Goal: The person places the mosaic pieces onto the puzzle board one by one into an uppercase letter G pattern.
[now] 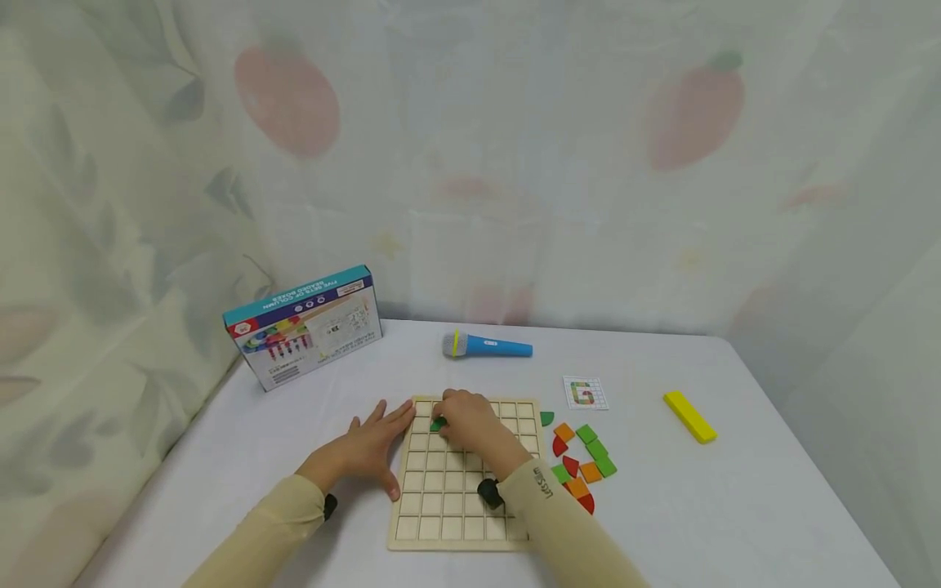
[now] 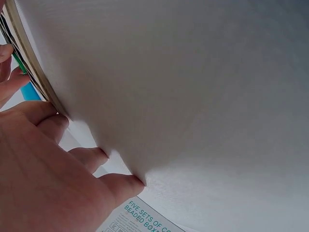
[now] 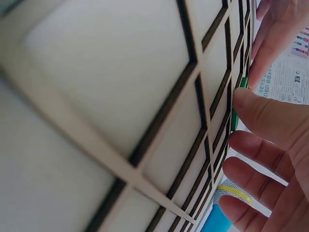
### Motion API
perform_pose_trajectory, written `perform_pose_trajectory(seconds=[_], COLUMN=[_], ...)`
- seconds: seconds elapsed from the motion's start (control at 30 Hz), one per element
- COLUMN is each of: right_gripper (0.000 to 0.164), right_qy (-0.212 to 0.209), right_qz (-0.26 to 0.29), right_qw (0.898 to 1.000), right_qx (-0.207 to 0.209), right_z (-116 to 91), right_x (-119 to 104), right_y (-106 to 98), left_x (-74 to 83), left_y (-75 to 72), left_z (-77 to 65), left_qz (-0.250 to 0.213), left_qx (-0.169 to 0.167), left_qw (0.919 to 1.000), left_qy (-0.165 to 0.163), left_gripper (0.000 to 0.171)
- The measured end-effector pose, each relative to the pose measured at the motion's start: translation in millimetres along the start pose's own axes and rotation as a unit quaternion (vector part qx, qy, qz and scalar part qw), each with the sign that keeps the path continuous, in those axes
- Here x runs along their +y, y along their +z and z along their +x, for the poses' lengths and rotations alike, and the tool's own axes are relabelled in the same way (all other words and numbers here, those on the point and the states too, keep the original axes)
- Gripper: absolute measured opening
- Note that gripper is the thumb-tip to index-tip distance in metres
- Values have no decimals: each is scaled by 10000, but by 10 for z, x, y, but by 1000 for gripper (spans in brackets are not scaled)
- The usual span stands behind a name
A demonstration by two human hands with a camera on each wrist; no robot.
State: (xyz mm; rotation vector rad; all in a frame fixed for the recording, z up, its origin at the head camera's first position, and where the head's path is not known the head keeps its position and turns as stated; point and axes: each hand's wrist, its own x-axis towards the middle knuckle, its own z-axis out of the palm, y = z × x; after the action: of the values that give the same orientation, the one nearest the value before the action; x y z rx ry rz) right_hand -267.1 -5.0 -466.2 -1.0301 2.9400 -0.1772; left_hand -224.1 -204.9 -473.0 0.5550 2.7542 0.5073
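Note:
A wooden grid board (image 1: 409, 525) lies on the white table. Over its upper left cells, my right hand (image 1: 470, 420) holds a small flat green piece (image 1: 438, 425) between thumb and fingers. In the right wrist view the thumb (image 3: 263, 113) presses on the green piece (image 3: 235, 120), right at the grid. My left hand (image 1: 365, 452) is spread beside the board's left edge, fingertips and thumb touching that edge. The left wrist view shows the other left fingers (image 2: 123, 186) resting on the tabletop.
Right of the board lie several loose green, orange and red pieces (image 1: 597, 449) and a green quarter-circle (image 1: 547, 418). Beyond them are a pattern card (image 1: 586, 393) and a yellow block (image 1: 690, 416). A blue microphone (image 1: 500, 347) and a cardboard box (image 1: 305, 328) stand farther back.

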Motion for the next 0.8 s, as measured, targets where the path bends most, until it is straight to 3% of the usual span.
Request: perform_pose_trajectory(seconds=[0.17, 0.3, 0.57, 0.8], right_gripper=[26, 29, 29, 28], right_qy=[-7, 28, 229, 731], right_qz=[49, 101, 268, 394], right_qw=[10000, 9992, 9947, 9919], right_qx=[76, 374, 963, 960], right_z=[-70, -185, -488, -806], right_x=[68, 207, 649, 1077], right_y=[-42, -152, -298, -288], left_x=[25, 25, -7, -34], left_y=[20, 31, 17, 59], left_z=[31, 53, 58, 82], left_qz=[23, 60, 104, 96], left_qx=[-30, -24, -30, -36], left_qw=[10000, 10000, 9999, 9999], left_qy=[2, 8, -22, -136], left_gripper=[134, 134, 136, 137])
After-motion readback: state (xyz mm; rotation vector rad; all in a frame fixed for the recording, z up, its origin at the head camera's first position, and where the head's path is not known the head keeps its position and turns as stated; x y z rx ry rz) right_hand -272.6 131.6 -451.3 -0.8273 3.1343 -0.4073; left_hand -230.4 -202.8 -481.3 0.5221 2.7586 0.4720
